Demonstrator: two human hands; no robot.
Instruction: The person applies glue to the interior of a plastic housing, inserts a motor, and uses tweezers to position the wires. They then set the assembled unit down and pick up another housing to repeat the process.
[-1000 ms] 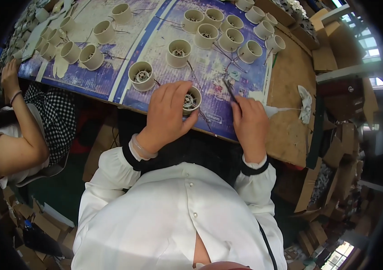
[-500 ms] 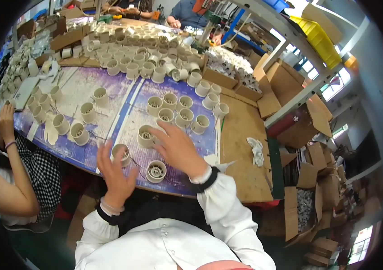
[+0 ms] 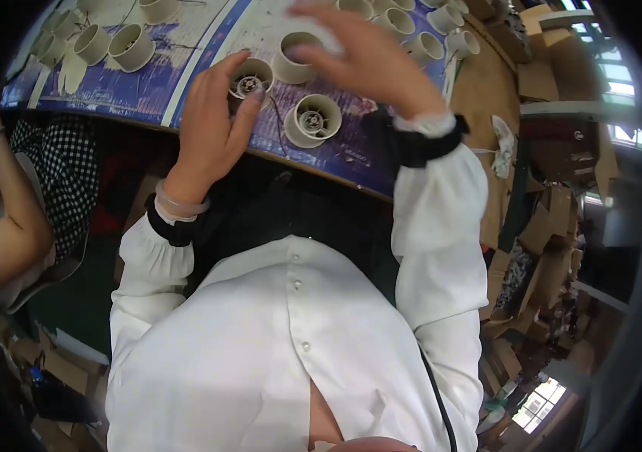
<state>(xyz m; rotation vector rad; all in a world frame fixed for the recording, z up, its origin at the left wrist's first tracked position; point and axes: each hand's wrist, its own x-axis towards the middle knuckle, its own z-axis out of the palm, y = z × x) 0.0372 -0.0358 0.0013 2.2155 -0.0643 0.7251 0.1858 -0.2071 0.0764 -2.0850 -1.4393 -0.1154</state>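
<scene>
My left hand (image 3: 212, 124) is curled around the side of a short off-white cylindrical housing (image 3: 262, 69), its thumb at the near wall and fingers at the far rim. Inside that housing a round finned part shows. Motion blurs my right hand (image 3: 374, 64), which hovers over a second housing (image 3: 296, 74); its fingers are stretched and apart, with the thumb across the opening. A third housing (image 3: 312, 122) stands upright near the table's front edge, a ringed part inside and a thin dark wire beside it.
More such housings (image 3: 131, 49) stand at the far left, and several others (image 3: 426, 47) at the far right. The blue and white tabletop (image 3: 336, 167) ends close to my body. A crumpled white scrap (image 3: 502, 143) lies on brown board at right. Another person's arm (image 3: 16, 203) is at left.
The view has tilted down toward my body. My left hand has closed in around a housing; my right hand has shifted up and right, away from the nearest one.
</scene>
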